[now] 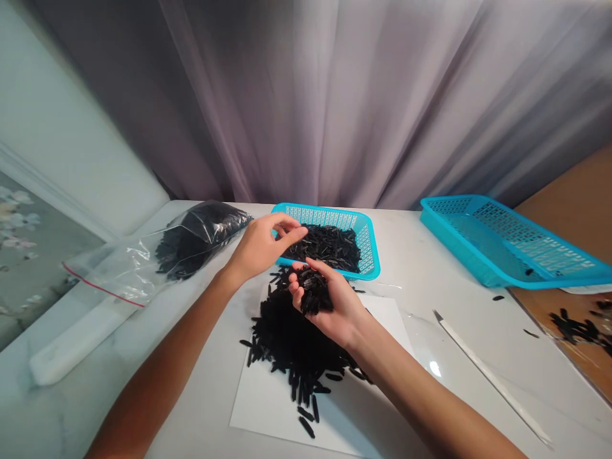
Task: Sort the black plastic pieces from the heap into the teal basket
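Note:
My right hand (335, 306), palm up and cupped, holds a handful of short black stick-like pieces (313, 290). It is above a heap of the same pieces (291, 338), which is spread over a white sheet of paper (268, 417). My left hand (270, 242) reaches over the left side of a blue perforated basket (368, 255). Its fingers are bent, with thumb and index tips close together; anything pinched there is too small to make out. More black pieces (329, 245) lie in that basket.
To the left lies a clear zip bag (191, 242) of black pieces, with a white block-like object (79, 347) under its mouth. At right are a second blue basket (492, 236), a white pointed tool (492, 376) and loose pieces on a brown board (578, 328). A curtain (306, 102) hangs behind.

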Demonstrator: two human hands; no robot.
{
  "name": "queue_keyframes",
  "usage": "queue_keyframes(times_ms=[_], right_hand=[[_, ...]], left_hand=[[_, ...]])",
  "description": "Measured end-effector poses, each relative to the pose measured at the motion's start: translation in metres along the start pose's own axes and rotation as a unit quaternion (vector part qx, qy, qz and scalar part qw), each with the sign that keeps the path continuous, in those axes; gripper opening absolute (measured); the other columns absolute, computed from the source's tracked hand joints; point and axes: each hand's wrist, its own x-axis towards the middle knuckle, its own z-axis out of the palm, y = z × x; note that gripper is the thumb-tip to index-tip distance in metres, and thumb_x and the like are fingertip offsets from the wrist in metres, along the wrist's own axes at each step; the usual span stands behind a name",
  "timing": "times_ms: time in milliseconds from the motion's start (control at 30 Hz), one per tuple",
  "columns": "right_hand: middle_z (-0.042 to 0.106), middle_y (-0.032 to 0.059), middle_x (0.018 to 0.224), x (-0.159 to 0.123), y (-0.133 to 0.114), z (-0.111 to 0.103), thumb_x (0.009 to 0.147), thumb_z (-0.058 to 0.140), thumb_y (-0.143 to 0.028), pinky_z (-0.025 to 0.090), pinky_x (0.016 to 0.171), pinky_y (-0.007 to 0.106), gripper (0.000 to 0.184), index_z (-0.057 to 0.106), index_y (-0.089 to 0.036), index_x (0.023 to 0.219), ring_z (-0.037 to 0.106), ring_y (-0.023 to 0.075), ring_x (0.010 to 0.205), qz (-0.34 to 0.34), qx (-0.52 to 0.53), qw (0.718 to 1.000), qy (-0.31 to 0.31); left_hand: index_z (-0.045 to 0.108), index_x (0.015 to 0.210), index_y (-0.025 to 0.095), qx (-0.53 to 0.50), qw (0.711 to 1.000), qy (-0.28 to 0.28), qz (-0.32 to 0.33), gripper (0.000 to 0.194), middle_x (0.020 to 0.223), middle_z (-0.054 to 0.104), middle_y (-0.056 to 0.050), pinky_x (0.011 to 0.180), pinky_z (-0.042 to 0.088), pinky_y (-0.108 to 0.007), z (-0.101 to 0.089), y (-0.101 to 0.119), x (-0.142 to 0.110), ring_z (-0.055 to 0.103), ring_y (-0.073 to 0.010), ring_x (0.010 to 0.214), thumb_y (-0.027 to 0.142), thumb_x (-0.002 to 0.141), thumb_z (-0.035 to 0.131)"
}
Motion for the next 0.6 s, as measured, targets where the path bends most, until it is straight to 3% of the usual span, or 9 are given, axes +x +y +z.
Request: queue_keyframes(times_ms=[100,167,367,600], right_hand=[[0.062,0.0065,0.067,0.000,-0.001,0.000,0.099,0.048,-0.021,0.052,0.047,0.018,0.024,0.063,-0.012,0.082,0.060,0.0124,0.057,-0.025,-0.004,1.000,-0.009],[0.062,0.0046,0.067,0.000,-0.001,0.000,0.096,0.051,-0.019,0.048,0.043,0.017,0.020,0.062,-0.013,0.081,0.058,0.0120,0.054,-0.038,-0.008,0.999,-0.013],[0.063,0.0031,0.071,0.001,0.003,-0.002,0.093,0.054,-0.015,0.040,0.037,0.014,0.017,0.062,-0.012,0.079,0.055,0.0089,0.049,-0.070,-0.025,0.997,-0.008],[0.062,0.0020,0.067,-0.001,0.004,-0.001,0.093,0.056,-0.017,0.038,0.036,0.014,0.017,0.063,-0.012,0.079,0.054,0.0100,0.049,-0.097,-0.040,0.994,-0.021]], left_hand=[[0.074,0.089,0.024,0.030,0.989,-0.128,0.062,0.014,0.092,0.075,0.002,0.070,0.047,-0.025,-0.014,0.023,-0.014,0.065,-0.0138,0.082,0.038,0.086,0.071],[0.074,0.089,0.023,0.073,0.980,-0.162,0.087,0.008,0.092,0.073,0.002,0.073,0.047,-0.026,-0.018,0.032,-0.021,0.064,-0.0140,0.082,0.029,0.084,0.072],[0.073,0.089,0.021,0.209,0.957,-0.153,0.129,0.009,0.094,0.071,0.001,0.074,0.044,-0.031,-0.011,0.034,-0.027,0.064,-0.0173,0.090,0.020,0.084,0.067],[0.072,0.082,0.017,0.292,0.929,-0.109,0.202,0.010,0.084,0.071,0.000,0.069,0.043,-0.033,-0.005,0.033,-0.025,0.063,-0.0193,0.085,0.016,0.086,0.062]])
